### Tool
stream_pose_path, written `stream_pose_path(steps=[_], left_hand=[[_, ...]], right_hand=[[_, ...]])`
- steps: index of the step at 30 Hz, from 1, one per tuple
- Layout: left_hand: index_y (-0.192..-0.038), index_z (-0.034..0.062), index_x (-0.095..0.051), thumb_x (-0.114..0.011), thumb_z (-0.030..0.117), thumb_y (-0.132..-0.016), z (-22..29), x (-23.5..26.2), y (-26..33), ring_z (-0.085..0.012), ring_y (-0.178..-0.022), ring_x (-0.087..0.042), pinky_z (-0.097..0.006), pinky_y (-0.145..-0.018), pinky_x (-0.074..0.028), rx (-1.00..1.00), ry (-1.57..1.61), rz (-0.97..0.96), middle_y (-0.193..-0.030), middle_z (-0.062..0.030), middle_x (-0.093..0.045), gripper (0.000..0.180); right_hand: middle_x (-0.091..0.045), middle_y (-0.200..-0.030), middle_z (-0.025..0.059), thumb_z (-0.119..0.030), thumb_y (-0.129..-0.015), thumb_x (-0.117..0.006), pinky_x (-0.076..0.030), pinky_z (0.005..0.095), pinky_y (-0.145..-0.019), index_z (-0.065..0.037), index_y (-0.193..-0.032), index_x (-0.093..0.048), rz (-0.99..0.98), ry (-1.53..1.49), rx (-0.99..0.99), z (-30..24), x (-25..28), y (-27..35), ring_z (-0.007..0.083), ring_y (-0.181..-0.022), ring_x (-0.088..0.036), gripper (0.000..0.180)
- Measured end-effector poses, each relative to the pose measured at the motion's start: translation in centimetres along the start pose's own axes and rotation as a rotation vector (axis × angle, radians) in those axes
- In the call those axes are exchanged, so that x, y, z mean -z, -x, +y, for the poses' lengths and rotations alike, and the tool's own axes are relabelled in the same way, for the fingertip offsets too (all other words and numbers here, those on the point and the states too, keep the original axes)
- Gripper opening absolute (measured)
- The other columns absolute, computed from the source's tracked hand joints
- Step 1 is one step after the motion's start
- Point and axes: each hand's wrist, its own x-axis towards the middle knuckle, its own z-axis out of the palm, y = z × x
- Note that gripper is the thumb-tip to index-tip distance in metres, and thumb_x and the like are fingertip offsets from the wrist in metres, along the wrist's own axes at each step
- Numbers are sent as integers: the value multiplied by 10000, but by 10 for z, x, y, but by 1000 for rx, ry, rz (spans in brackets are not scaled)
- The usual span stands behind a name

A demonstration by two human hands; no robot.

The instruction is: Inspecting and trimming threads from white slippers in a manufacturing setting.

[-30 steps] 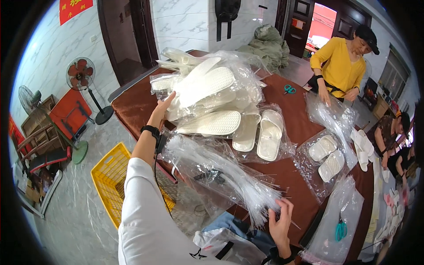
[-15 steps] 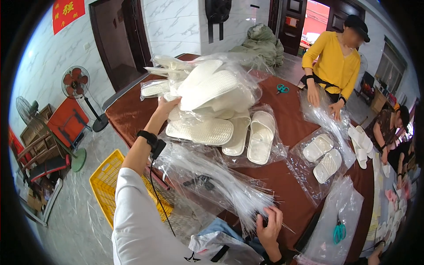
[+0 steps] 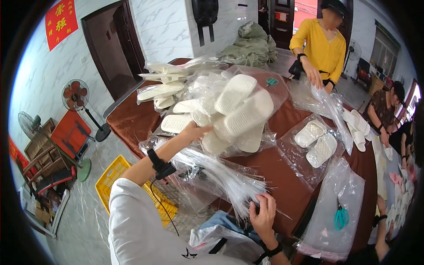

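Shifted from the pile's left edge toward the centre since the earlier frame, the left hand point(image 3: 197, 131) is now seen just at the nine-o'clock side of the middle. Several white slippers point(image 3: 249, 112) in clear bags are displaced with it toward two o'clock, while other bagged slippers point(image 3: 161, 90) are left behind between ten and eleven. The left hand is partly closed, its fingers laid against the near edge of the displaced slippers (how firmly they are gripped cannot be told, since the thumb is hidden).

At five o'clock, the right hand point(image 3: 263, 213) is held half open, fingers loosely curled over the end of a bundle of thin white strips point(image 3: 229, 179); whether any strip is pinched cannot be told. The bundle is spread at six o'clock on the brown-covered worktop point(image 3: 282, 187).

A bagged pair of slippers point(image 3: 321, 150) is laid flat near three o'clock. Toward four, teal scissors point(image 3: 341, 217) are rested on a stack of clear bags point(image 3: 327, 187). A yellow crate point(image 3: 110, 174) is placed at eight o'clock. Between one and two, clear plastic point(image 3: 324, 104) is handled by a co-worker in a yellow top point(image 3: 320, 46).
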Motion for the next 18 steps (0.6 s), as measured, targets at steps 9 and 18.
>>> stream_pose_path(steps=[9,18], left_hand=[[-720,-61,-653,-659,668,-741,25,53,10,-248,-599,-647,-355,-536,-509,-69,-839,-75,-639,-155,-630,729],[-834,47,-686,-782,403,-698,77,2,55,-290,-625,-640,-380,-582,-494,-586,-1213,145,-738,-152,-649,393]], right_hand=[[-510,-1117,174,-72,-789,-651,-429,431,-879,-26,-1036,-580,-29,-197,-97,0,10,-3,364,-1010,-524,261],[-505,-1002,131,-80,-761,-675,-410,427,-759,-58,-966,-540,31,108,-82,-11,49,-45,333,-929,-518,247]])
